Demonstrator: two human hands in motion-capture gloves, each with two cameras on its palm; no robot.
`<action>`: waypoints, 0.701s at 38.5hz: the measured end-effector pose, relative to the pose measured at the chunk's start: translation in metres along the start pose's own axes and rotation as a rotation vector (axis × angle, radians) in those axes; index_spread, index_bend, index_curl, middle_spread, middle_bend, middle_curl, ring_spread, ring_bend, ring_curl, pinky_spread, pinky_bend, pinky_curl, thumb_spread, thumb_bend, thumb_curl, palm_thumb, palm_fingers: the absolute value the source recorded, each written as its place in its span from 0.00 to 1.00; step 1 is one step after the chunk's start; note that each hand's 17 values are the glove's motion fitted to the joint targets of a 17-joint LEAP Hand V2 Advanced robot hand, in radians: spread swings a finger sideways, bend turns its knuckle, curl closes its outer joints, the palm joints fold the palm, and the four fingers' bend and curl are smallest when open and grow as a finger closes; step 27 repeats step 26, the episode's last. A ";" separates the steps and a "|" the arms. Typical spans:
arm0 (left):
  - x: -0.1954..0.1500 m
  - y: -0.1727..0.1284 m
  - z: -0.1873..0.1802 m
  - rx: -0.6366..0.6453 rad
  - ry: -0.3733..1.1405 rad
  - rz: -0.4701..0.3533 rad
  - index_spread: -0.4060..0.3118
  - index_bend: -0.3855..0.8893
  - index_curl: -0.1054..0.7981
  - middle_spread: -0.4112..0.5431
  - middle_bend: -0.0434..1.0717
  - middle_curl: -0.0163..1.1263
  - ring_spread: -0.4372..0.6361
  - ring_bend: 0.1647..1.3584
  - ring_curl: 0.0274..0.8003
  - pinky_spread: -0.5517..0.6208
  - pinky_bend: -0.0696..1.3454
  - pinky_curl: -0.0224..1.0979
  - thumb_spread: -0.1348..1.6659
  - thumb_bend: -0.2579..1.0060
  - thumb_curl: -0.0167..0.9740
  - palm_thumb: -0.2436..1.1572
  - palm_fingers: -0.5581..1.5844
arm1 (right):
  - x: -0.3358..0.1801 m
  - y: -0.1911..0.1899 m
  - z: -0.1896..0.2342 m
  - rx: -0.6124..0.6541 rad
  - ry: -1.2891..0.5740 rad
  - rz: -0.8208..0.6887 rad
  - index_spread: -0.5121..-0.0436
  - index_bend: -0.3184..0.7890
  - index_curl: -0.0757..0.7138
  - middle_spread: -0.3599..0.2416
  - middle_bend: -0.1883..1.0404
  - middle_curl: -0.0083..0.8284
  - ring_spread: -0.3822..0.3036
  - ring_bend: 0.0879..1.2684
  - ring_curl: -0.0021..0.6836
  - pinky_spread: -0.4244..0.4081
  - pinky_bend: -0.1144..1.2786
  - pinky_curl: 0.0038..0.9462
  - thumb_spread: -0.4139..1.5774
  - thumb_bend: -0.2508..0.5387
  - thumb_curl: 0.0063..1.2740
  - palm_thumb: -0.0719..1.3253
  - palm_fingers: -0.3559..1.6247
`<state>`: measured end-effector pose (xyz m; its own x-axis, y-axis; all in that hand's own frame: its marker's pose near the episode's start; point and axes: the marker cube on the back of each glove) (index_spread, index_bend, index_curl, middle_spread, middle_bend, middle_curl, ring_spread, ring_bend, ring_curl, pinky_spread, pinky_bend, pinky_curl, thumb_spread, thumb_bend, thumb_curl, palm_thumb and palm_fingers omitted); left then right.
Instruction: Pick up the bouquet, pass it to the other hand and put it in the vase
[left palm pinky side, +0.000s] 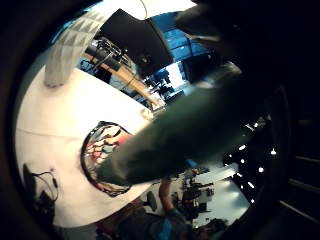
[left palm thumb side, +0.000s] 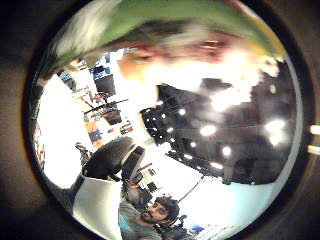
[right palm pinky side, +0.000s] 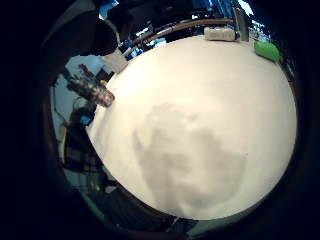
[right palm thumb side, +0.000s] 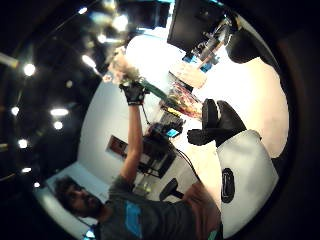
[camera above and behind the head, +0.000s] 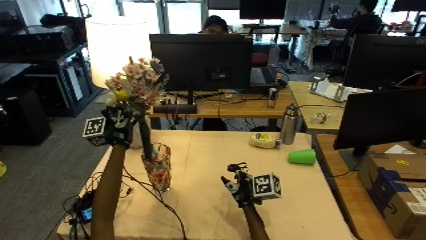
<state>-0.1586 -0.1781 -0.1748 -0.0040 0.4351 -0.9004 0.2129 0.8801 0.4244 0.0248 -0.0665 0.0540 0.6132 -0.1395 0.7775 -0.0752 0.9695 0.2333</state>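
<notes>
Bouquet over vase, insertion pending.
We found the left hand (camera above and behind the head: 118, 125) gripping the bouquet (camera above and behind the head: 136, 87), stems entering the vase (camera above and behind the head: 157, 167) by the desk's left edge; right hand (camera above and behind the head: 241, 189) open, empty; we judged lowering next.

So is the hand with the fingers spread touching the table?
Cannot tell. The outside view shows the right hand open over the table; its palm view shows only a shadow there.

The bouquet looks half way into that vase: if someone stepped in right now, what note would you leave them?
Left hand: raised, grips the bouquet of pale pink and yellow flowers by its green stems.
Right hand: open, holds nothing, over the white-covered table.
Patterned glass vase: upright near the table's left edge; stem ends are at or just inside its mouth.
Done: bouquet picked up, now in the left hand.
Left: lower the stems fully and let go.
</notes>
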 end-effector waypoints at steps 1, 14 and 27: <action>0.001 0.004 0.001 0.006 0.046 -0.039 0.57 0.26 0.42 0.55 0.20 0.37 0.59 0.41 0.49 0.67 0.57 0.44 0.59 0.15 0.40 0.46 0.23 | 0.000 0.000 0.000 0.002 -0.001 -0.005 0.46 0.42 0.56 0.38 0.32 0.54 0.44 0.13 0.56 0.82 0.25 0.38 0.70 0.29 0.44 0.69 0.65; -0.023 0.033 -0.015 0.083 0.080 -0.128 0.65 0.37 0.35 0.85 0.27 0.34 0.77 0.44 0.41 0.84 0.56 0.37 0.54 0.16 0.35 0.36 0.30 | 0.004 -0.002 0.007 0.017 -0.016 -0.034 0.46 0.42 0.55 0.38 0.31 0.54 0.45 0.12 0.57 0.83 0.23 0.38 0.70 0.29 0.43 0.69 0.65; 0.007 0.048 -0.057 0.357 -0.850 -0.083 0.29 0.67 0.52 0.46 0.53 0.41 0.43 0.40 0.38 0.74 0.20 0.23 0.54 0.17 0.33 0.24 0.69 | 0.001 -0.002 -0.001 0.042 -0.008 -0.029 0.46 0.42 0.55 0.38 0.31 0.53 0.45 0.12 0.57 0.84 0.22 0.39 0.70 0.29 0.43 0.69 0.65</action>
